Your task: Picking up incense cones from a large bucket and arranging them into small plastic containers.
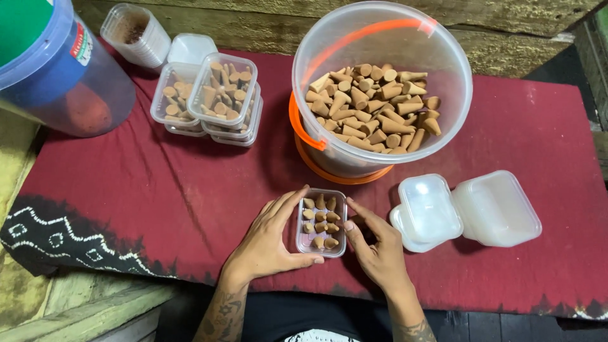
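Both hands hold the little clear box (pixel 321 223) of brown cones at 6 o'clock on the red cloth (pixel 190 190) — left hand (pixel 269 244) cupping its side, right hand (pixel 373 250) (fingertips touching) — so hold it level, below the big bucket (pixel 380 88) at 12.
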